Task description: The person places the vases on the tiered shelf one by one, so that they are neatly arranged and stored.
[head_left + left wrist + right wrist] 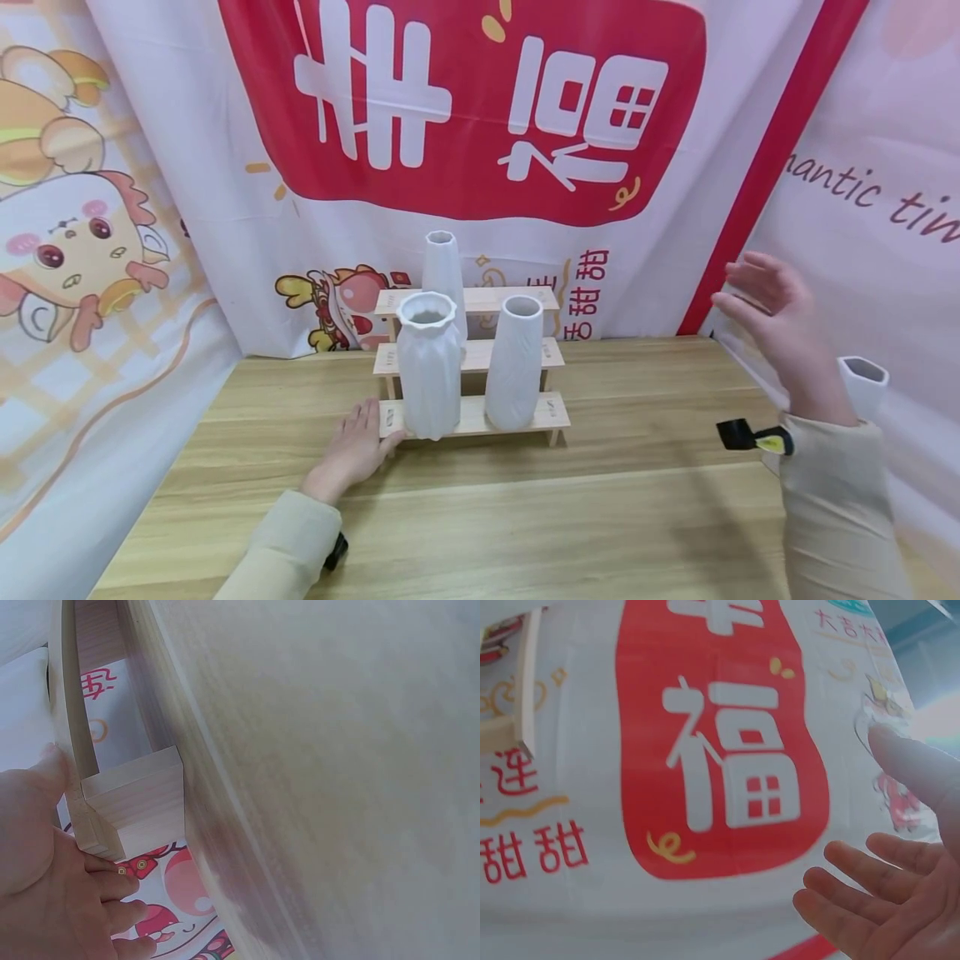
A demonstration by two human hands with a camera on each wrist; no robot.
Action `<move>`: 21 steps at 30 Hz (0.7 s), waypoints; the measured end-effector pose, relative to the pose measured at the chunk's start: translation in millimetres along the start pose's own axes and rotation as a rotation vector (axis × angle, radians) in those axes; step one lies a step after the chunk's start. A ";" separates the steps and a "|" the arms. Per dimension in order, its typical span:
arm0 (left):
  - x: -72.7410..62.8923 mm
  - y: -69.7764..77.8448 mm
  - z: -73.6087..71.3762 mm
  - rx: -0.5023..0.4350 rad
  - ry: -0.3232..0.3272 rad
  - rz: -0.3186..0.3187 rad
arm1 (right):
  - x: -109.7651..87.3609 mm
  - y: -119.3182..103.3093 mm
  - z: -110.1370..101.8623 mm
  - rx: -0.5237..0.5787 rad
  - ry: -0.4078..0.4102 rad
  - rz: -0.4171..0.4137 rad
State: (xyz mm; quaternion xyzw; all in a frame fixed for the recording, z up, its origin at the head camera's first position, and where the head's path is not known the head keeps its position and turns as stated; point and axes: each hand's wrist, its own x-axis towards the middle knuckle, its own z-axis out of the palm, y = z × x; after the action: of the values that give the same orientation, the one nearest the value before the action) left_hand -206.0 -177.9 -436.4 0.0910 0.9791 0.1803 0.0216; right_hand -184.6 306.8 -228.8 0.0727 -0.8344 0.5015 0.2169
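My left hand [356,442] is at the left end of the bottom step of a three-step wooden display rack [551,414]. In the left wrist view its thumb lies on the board and its fingers bend round the board's end [94,836]. A ribbed white vase with a scalloped rim [430,375] and a smoother tapered white vase [515,367] stand upright on the rack. Behind them rises a slim white vase [441,267], its lower part hidden. My right hand [776,312] is raised in the air to the right, empty, fingers loosely bent and thumb apart.
Another white vase with an angular rim [864,379] stands at the far right, partly hidden by my right forearm. The rack stands on a wood-grain table [525,525]. Printed cloths [465,183] hang behind and at both sides.
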 end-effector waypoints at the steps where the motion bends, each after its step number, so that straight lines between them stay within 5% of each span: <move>1: 0.1 0.1 0.2 0.003 -0.001 0.000 | -1.4 1.8 -5.7 0.012 0.009 0.005; 9: 0.9 -0.8 2.5 -0.002 0.009 0.005 | -13.9 24.3 -39.6 0.242 0.120 0.013; 21: -2.9 4.1 -1.5 -0.005 0.002 0.005 | -35.4 61.4 -73.9 0.340 0.300 0.135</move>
State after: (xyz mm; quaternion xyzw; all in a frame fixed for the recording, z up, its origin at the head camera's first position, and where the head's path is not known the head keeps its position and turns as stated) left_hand -202.5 -175.2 -433.5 0.0932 0.9785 0.1828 0.0203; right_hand -152.4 397.4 -263.9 -0.0228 -0.6995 0.6531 0.2891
